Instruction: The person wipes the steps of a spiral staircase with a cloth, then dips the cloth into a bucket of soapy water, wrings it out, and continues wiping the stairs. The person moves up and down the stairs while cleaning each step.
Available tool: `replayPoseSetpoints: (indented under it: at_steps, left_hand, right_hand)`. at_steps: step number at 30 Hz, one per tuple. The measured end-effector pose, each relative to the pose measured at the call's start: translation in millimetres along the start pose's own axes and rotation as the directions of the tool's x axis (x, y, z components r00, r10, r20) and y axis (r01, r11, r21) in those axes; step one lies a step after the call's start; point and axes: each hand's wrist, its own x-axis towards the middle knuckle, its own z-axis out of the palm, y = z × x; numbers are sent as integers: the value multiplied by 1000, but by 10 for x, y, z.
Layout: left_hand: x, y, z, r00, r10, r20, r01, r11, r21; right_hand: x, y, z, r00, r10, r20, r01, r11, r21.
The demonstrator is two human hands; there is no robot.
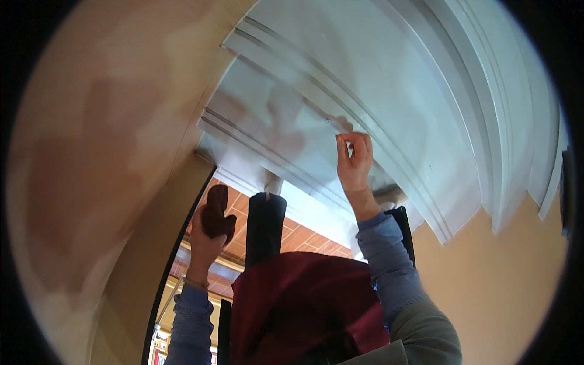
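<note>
My left hand [203, 242] grips a crumpled dark brown cloth [219, 214], which stands up above the fingers. My right hand [356, 159] is out over the white stone stair steps [292, 123], thumb and fingertips pinched together. Whether something tiny sits between those tips is too small to tell. Just beyond them a small ring-like speck [327, 121] shows against the step; I cannot tell if it lies there or hangs from the fingers. Dark shadows of my arms and head fall across the steps and wall.
More white steps [474, 91] rise and curve away at the upper right, each with grooved lines near its edge. A beige wall [114, 114] runs along the left, another wall [474, 283] at right. Below lie reddish floor tiles [292, 230]. My dark-trousered leg [264, 228] ends in a light shoe [273, 183].
</note>
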Motion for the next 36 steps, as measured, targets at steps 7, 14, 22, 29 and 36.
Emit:
replayPoseSetpoints:
  at_steps: [7, 14, 22, 29, 36]
  left_hand:
    - [3, -148, 83, 997, -11, 71, 13, 1000, -17]
    - [23, -93, 149, 995, -91, 43, 91, 996, -8]
    - [90, -287, 52, 1000, -15, 26, 12, 997, 77]
    - [177, -48, 198, 996, -51, 72, 45, 996, 83]
    - [150, 13, 278, 993, -6, 119, 0, 999, 45]
  right_hand:
    - [-923, 635, 263, 714, 697, 64, -677, 665, 316]
    - [-301, 1078, 1063, 827, 476, -297, -493, 870, 23]
    - [-345, 1548, 1306, 968, 152, -199, -222, 891, -396]
    - [-364, 1691, 1253, 977, 183, -106, -212, 834, -510]
    - [-974, 882, 472, 923, 376, -78, -371, 926, 72]
